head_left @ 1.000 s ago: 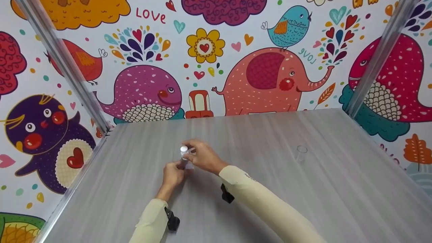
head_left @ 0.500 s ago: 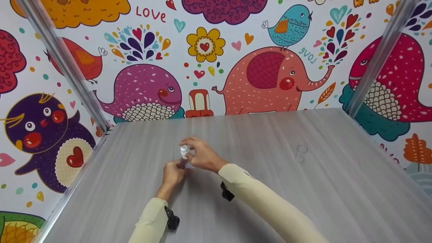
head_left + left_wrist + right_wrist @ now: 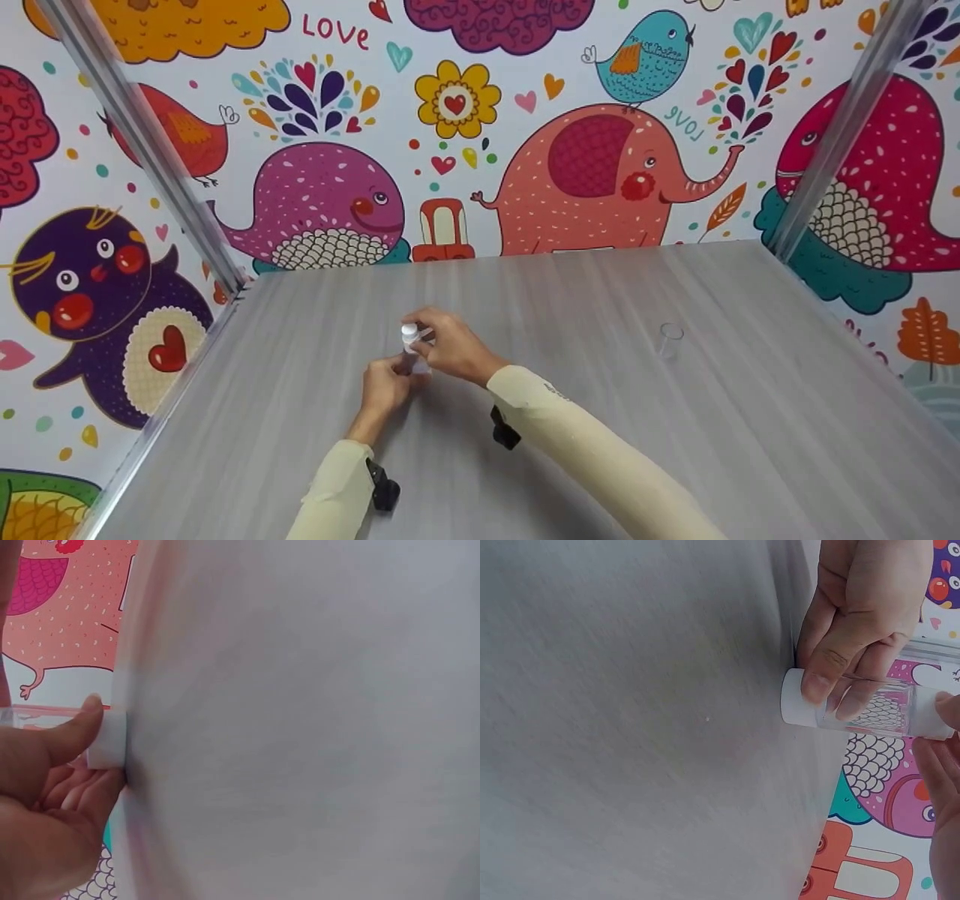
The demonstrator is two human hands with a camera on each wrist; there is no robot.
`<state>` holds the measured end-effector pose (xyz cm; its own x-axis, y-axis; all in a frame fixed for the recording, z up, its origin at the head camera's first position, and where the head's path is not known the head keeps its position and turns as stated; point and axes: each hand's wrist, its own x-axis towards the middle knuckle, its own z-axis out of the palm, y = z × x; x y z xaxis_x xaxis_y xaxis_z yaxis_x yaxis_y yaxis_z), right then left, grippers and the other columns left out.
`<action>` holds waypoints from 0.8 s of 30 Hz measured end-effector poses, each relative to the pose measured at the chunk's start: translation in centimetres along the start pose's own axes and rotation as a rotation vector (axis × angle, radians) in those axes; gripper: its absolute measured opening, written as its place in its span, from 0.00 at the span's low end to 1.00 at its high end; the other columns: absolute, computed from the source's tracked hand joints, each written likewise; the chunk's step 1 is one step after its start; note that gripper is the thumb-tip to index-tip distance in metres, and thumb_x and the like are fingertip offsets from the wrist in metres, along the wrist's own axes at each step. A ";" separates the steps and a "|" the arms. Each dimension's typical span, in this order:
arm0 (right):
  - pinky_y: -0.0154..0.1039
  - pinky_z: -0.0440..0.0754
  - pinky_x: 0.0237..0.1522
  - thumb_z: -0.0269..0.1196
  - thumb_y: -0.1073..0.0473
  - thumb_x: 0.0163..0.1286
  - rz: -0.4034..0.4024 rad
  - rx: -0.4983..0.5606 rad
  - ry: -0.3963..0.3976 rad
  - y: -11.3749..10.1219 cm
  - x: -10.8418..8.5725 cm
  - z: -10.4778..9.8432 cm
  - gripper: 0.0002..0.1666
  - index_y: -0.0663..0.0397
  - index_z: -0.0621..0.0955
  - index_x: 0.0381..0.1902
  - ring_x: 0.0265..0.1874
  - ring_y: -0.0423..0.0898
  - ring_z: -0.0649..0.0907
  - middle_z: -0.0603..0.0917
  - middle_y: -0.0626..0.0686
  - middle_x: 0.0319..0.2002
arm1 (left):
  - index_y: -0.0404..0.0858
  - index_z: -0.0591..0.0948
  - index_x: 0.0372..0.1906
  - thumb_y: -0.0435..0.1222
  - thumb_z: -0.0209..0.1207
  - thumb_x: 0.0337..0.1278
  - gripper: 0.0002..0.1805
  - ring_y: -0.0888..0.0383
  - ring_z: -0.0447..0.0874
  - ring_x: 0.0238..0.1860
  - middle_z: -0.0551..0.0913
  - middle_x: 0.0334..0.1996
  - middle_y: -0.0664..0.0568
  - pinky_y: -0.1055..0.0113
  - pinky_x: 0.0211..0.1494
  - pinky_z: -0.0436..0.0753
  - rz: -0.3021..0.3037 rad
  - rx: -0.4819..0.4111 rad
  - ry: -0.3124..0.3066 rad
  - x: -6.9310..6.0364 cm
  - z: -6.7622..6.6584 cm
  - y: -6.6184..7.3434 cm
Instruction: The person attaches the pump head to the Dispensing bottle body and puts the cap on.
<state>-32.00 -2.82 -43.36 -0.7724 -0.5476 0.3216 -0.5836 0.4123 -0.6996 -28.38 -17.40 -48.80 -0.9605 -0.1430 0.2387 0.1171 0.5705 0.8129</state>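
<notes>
Very little has shifted over the last second, and what has shifted is at the top of the bottle (image 3: 885, 712). Half a second ago the fingers of the right grip (image 3: 456, 349) seem slightly wider apart around the white cap (image 3: 409, 329); now they look drawn in closer again, much as they are a second ago. That suggests the hold on the cap is being adjusted, with the work centred on that end; whether the cap has turned cannot be told.

The bottle is left of centre in the head view, between the hands and nearly upright, the cap uppermost and in place. The right grip is nearly closed, thumb and fingers pinching the bottle at the cap. The left grip (image 3: 386, 384) is just below, curled round the lower part, its thumb against the white base (image 3: 793, 706); it looks steady throughout. Whether the base touches the bench (image 3: 555, 315) is unclear.

The clear glass (image 3: 670, 346), right of centre in the frame, stands unmoved, well apart from both hands.
</notes>
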 end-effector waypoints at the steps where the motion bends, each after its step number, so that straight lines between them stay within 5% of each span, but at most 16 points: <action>1: 0.32 0.82 0.55 0.64 0.70 0.67 0.004 0.005 0.002 0.0 0.0 0.0 0.23 0.57 0.79 0.60 0.52 0.45 0.86 0.83 0.55 0.56 | 0.28 0.87 0.32 0.29 0.73 0.40 0.10 0.61 0.67 0.23 0.76 0.17 0.54 0.69 0.28 0.68 -0.003 -0.002 -0.002 0.0 0.0 0.0; 14: 0.39 0.82 0.58 0.67 0.66 0.65 0.015 -0.001 0.010 -0.1 0.1 0.0 0.26 0.60 0.77 0.61 0.54 0.48 0.83 0.80 0.56 0.56 | 0.29 0.81 0.22 0.26 0.71 0.38 0.08 0.61 0.65 0.22 0.69 0.15 0.59 0.68 0.28 0.64 -0.007 0.009 0.006 0.1 0.1 0.0; 21: 0.39 0.81 0.59 0.63 0.71 0.65 -0.025 -0.009 -0.002 -0.2 0.2 -0.1 0.25 0.58 0.79 0.61 0.56 0.48 0.82 0.80 0.55 0.59 | 0.29 0.87 0.31 0.26 0.71 0.38 0.09 0.61 0.65 0.23 0.69 0.16 0.59 0.68 0.30 0.65 -0.007 0.018 0.007 0.1 0.1 0.0; 24: 0.38 0.81 0.59 0.61 0.73 0.66 -0.029 -0.011 -0.015 -0.2 0.2 0.0 0.24 0.59 0.79 0.60 0.55 0.47 0.83 0.82 0.56 0.58 | 0.29 0.85 0.26 0.26 0.71 0.39 0.06 0.62 0.64 0.21 0.67 0.15 0.60 0.69 0.28 0.63 -0.004 0.011 -0.001 0.1 0.1 -0.2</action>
<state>-32.07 -3.06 -43.15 -0.7510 -0.5708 0.3319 -0.6088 0.4040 -0.6828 -28.54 -17.46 -48.95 -0.9611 -0.1446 0.2352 0.1107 0.5787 0.8080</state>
